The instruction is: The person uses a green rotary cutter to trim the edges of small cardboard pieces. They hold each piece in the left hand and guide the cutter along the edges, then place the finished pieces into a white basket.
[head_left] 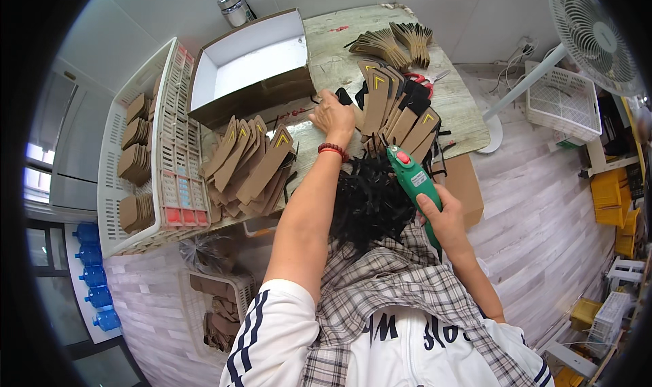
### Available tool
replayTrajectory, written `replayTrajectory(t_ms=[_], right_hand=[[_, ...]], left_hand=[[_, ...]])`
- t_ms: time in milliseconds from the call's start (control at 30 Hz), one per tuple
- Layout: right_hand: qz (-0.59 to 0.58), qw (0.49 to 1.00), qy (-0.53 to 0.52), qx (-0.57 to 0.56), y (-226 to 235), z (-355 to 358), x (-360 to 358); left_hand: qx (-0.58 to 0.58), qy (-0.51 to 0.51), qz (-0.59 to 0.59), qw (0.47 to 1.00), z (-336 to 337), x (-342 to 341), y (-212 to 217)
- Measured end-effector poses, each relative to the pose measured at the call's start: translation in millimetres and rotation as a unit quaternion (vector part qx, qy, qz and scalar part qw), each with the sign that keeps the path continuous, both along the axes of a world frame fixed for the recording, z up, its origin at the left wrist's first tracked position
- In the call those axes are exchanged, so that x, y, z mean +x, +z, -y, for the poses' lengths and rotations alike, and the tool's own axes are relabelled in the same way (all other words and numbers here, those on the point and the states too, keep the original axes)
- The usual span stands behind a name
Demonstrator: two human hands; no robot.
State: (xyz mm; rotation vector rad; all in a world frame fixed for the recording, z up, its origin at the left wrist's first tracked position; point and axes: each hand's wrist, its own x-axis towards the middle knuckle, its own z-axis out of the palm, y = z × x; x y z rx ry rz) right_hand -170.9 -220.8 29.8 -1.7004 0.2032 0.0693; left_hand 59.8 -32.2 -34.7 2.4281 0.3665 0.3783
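Observation:
My right hand point(443, 217) is wrapped round a green handheld electric tool point(414, 176) with a red button, probably electric scissors. The tool's tip points at the table edge, over a heap of black strips point(370, 200) in my lap. My left hand point(333, 117) reaches forward over the table, fingers curled together by a small black piece; what they pinch is hidden. To its right lie brown cut pieces with yellow marks point(375, 105), fanned out among black strips. Left of my forearm is another pile of brown marked pieces point(248, 159).
An open white-lined box point(248, 67) and a white crate point(159, 142) holding brown stacks are at the left. Red-handled scissors point(422, 83) lie behind the right pile, near fanned brown pieces point(387, 47). A standing fan point(598, 37) is at right; a basket point(241, 295) is on the floor.

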Motion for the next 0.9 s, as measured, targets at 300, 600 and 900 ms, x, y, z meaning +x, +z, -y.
replayTrajectory(t_ms=[300,600,900], right_hand=[[0.028,0.999,0.001,-0.016,-1,3,-11],[0.025,0.999,-0.015,-0.02,7,6,-17],[0.014,0.999,-0.045,-0.003,4,9,-19]], left_hand=[[0.102,-0.099,-0.012,0.99,-13,-16,-1],[-0.04,-0.078,0.149,0.985,23,-2,17],[-0.3,-0.079,0.072,0.948,30,-17,-6]])
